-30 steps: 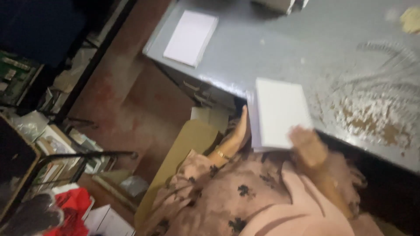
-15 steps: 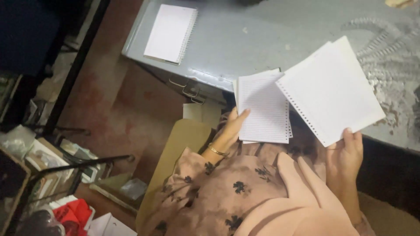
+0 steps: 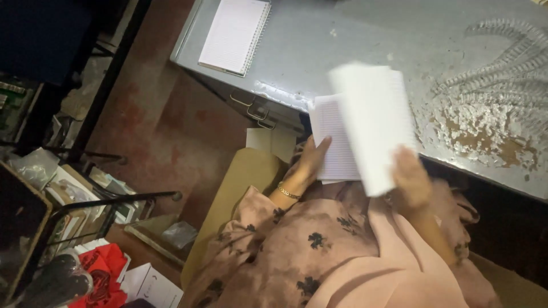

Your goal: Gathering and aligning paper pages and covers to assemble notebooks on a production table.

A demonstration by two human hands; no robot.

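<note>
Ruled paper stack [image 3: 337, 145] lies at the near edge of a grey metal desk [image 3: 354, 34], partly overhanging toward the person's lap; that's the thing both hands work on. Left hand [image 3: 305, 165] rests flat on the stack's lower left corner, fingers spread & pressing down, thumb along the edge (a thin gold bracelet sits on that wrist). Right hand [image 3: 410, 181] pinches the bottom edge of a white sheet [image 3: 374, 122], lifted and tilted over the right half of the stack; the sheet is motion-blurred, so I can't tell whether it's one leaf or a few. To do this well, my judgement: keep the left palm firm so the overhanging pile doesn't slide off the desk, and keep the lifted sheet square to the stack's edges w/ a light pinch so it doesn't crease. Farther back on the desk, well apart, lies a spiral-bound notebook [image 3: 235, 35]. At right, loose wire binding coils [image 3: 502, 63] sit near a patch of chipped, rusty paint [image 3: 485, 128]. Below left, on the floor, a red bag [image 3: 105, 274] beside boxes.
</note>
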